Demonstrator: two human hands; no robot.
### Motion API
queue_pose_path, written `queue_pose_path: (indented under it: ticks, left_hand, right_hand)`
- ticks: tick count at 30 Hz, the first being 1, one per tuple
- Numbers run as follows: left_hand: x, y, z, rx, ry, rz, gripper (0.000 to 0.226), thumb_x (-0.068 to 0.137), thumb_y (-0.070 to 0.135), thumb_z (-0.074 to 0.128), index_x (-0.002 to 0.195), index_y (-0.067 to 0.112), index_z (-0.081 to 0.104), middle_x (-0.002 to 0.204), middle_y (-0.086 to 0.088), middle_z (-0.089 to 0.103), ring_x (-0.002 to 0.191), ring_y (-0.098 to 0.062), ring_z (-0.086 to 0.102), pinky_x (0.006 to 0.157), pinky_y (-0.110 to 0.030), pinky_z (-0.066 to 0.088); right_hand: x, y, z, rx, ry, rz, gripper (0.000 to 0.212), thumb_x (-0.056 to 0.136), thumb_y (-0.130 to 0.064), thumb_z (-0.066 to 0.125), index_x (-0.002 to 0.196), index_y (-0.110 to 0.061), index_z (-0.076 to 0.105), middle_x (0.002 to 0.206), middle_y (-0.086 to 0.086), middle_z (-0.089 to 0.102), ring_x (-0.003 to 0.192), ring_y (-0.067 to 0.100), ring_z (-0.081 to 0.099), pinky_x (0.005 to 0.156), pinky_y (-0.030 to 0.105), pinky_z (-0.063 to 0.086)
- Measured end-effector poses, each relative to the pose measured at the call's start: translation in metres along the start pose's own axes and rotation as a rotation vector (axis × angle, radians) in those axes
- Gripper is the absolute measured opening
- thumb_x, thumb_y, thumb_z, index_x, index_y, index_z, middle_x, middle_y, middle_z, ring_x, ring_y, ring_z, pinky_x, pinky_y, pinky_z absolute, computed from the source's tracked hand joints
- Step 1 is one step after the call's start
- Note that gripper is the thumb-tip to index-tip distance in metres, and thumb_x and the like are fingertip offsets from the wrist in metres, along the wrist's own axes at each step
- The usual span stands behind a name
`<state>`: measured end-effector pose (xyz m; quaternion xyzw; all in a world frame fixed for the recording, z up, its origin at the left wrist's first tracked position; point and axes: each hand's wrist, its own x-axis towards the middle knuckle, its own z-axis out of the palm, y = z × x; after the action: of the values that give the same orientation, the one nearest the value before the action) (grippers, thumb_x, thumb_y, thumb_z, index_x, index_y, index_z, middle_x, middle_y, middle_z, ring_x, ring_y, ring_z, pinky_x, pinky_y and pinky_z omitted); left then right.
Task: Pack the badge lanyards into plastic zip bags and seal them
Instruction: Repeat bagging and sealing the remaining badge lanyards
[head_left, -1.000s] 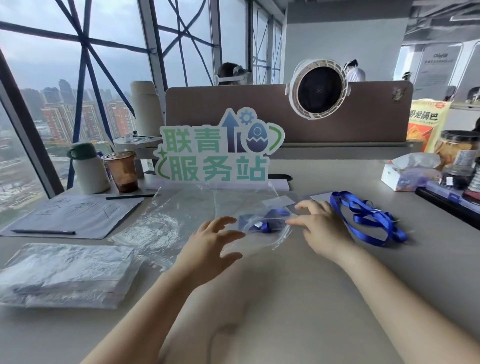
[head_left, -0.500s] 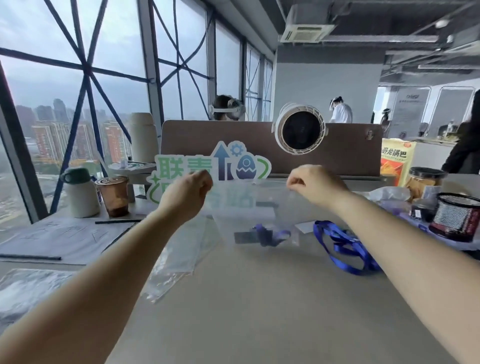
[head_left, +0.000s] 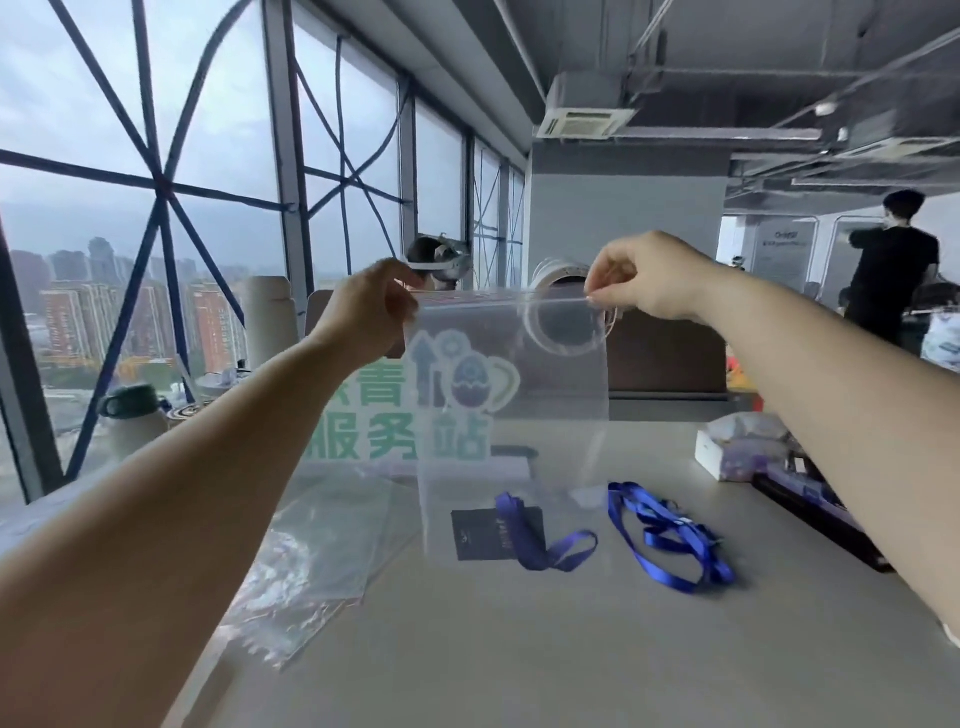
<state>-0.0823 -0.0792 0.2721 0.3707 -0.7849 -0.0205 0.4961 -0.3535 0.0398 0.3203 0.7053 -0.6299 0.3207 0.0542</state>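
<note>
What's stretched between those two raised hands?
In the head view, the top strip of the zip bag spans from the left hand to the right hand; each pinches a corner.

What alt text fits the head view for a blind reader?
The left hand and right hand pinch the top corners of a clear zip bag held upright over a table, a blue lanyard with dark badge at its bottom. A second blue lanyard lies loose on the table.
</note>
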Motion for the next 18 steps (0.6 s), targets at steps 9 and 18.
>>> queue_pose_path:
  ticks: [9, 18]
  left_hand:
    - [0.016, -0.013, 0.047, 0.1, -0.157, -0.093, 0.015, 0.09, 0.018, 0.057, 0.086, 0.028, 0.067, 0.084, 0.001, 0.065, 0.087, -0.022, 0.062, 0.072, -0.027, 0.045]
    - [-0.002, 0.021, 0.016, -0.026, 0.0, 0.037, 0.017, 0.092, 0.012, 0.051, 0.092, 0.02, 0.067, 0.086, 0.003, 0.072, 0.077, -0.012, 0.067, 0.073, -0.025, 0.05]
  right_hand:
    - [0.012, 0.043, 0.036, 0.079, 0.005, 0.179, 0.003, 0.088, -0.01, 0.061, 0.086, -0.009, 0.062, 0.077, 0.006, 0.065, 0.06, 0.012, 0.063, 0.055, 0.023, 0.047]
    - [-0.027, 0.032, 0.013, 0.409, 0.142, 0.163, 0.009, 0.09, -0.009, 0.06, 0.081, -0.011, 0.059, 0.089, 0.012, 0.072, 0.081, 0.018, 0.071, 0.075, 0.031, 0.058]
